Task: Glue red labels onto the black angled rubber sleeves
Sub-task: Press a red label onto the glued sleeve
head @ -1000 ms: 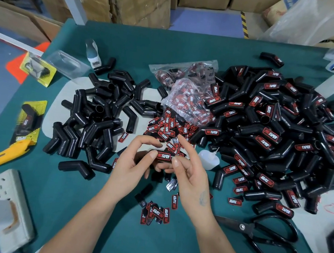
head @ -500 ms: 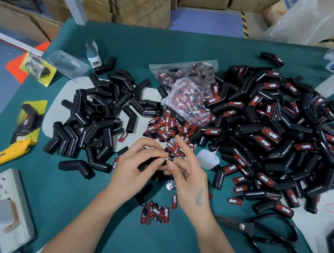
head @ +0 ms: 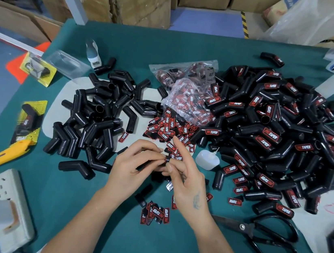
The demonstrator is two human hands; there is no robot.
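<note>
Head view: two hands meet in the middle, over the green surface (head: 193,51); the left hand (head: 133,168) and the right hand (head: 186,182) hold one black sleeve (head: 157,168) between them; the left hand's grip is curled round the sleeve, with thumb and finger pinching at its top end; the right hand's grip also pinches there, on a small red label (head: 166,159), while its first finger sticks straight up; most of the sleeve is hidden by the fingers.

To the left lies a heap of plain black sleeves (head: 98,121); to the right lies a much bigger heap of sleeves with labels (head: 270,140) already on them; between the two heaps, just past the hands, is a spread of loose red labels (head: 168,128); a clear bag of labels (head: 188,99) sits behind that; a little white glue bottle (head: 207,159) lies on its side just right of the hands; a small bunch of labels (head: 156,212) lies close to the person, between the arms.

Black scissors (head: 264,236) lie to the right of the right arm; a yellow knife (head: 1,155) and a white power strip (head: 10,209) lie at the left edge.
</note>
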